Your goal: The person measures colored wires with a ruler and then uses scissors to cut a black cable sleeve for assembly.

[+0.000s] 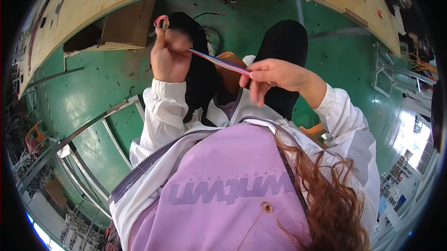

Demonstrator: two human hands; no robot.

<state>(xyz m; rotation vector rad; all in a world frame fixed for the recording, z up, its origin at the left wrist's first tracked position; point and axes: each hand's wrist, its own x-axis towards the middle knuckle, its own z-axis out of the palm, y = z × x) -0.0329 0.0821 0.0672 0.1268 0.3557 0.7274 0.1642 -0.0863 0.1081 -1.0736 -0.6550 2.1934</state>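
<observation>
Mid-frame: left hand [168, 58] fisted around looped multicoloured wire bundle [219, 61], right hand [274, 76] pinching its other end, both grips pressed together.

- A thin bundle of coloured wires [219, 61], showing red, blue and white strands side by side, ran taut in a straight slanted line between the two hands, higher at its left end and lower at its right.
- Its left part was hidden in the closed fist, and a small pink-red loop [161, 21] of it stood up above that fist.
- Its right end was pinched at the fingertips.
</observation>
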